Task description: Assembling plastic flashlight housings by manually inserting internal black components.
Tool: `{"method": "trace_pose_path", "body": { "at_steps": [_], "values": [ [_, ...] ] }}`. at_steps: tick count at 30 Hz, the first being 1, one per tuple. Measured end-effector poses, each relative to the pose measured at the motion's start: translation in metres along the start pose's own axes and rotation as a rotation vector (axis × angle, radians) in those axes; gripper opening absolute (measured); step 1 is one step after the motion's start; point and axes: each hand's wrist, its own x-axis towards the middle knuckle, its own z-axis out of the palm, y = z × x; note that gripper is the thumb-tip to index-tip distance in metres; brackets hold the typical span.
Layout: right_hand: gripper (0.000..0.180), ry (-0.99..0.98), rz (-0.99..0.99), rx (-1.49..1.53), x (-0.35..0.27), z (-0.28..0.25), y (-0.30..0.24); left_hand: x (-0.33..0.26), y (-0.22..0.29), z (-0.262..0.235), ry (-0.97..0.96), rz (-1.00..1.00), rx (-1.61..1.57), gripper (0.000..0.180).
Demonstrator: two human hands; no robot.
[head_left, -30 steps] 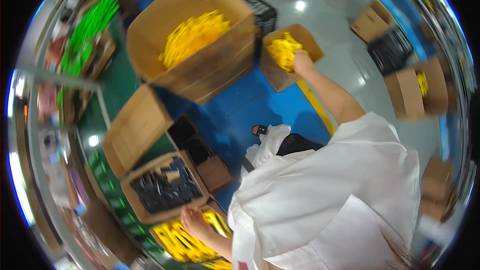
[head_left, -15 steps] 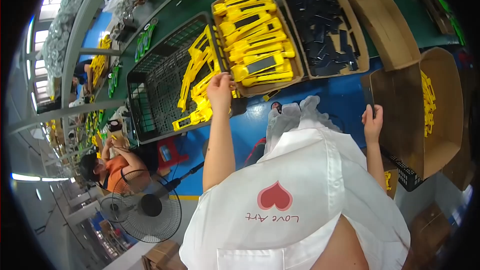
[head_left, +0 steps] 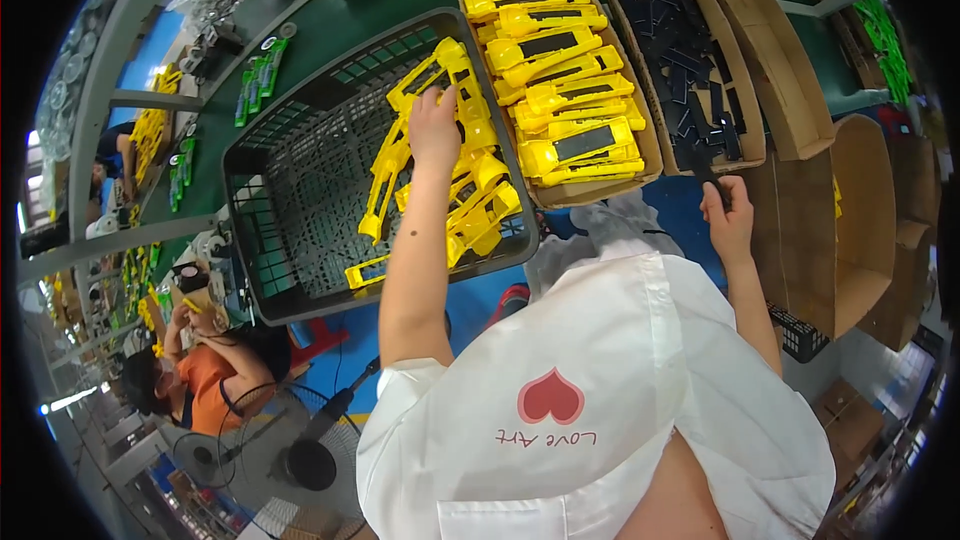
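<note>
My left hand [head_left: 435,130] reaches into a black plastic crate [head_left: 300,298]. Its fingers are closed on one of the long yellow plastic parts [head_left: 385,185] piled at the crate's right side; the fingertips are partly hidden. My right hand [head_left: 729,218] is at the near edge of a cardboard box [head_left: 752,162] filled with flat black strips [head_left: 680,70]. A dark flat strip [head_left: 707,178] is pinched between its thumb and fingers. Between the hands stands another cardboard box [head_left: 597,192], with yellow parts [head_left: 585,145] stacked in rows, several bearing a black strip.
A shallow cardboard tray [head_left: 775,65] lies right of the strips, and a large cardboard carton [head_left: 865,230] stands nearer me. Green items [head_left: 262,80] lie on the green table beyond the crate. At lower left are a fan [head_left: 310,465] and a seated person in orange [head_left: 215,380].
My left hand has moved from the yellow-parts box's near-left corner into the crate, onto the yellow parts. My right hand, with its dark strip, has come up to the black-strip box.
</note>
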Motion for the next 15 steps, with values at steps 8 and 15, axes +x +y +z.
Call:
{"method": "trace_pose_path", "body": {
  "at_steps": [8,15],
  "values": [
    [0.013,-0.03,0.006,-0.097,0.012,0.012,-0.01,0.005,-0.025,-0.019,-0.601,0.567,0.262,0.04],
    [0.013,-0.171,-0.15,-0.155,0.047,0.027,-0.025,-0.018,-0.041,-0.053,-0.274,0.22,-0.088,0.04]
  ]
}}
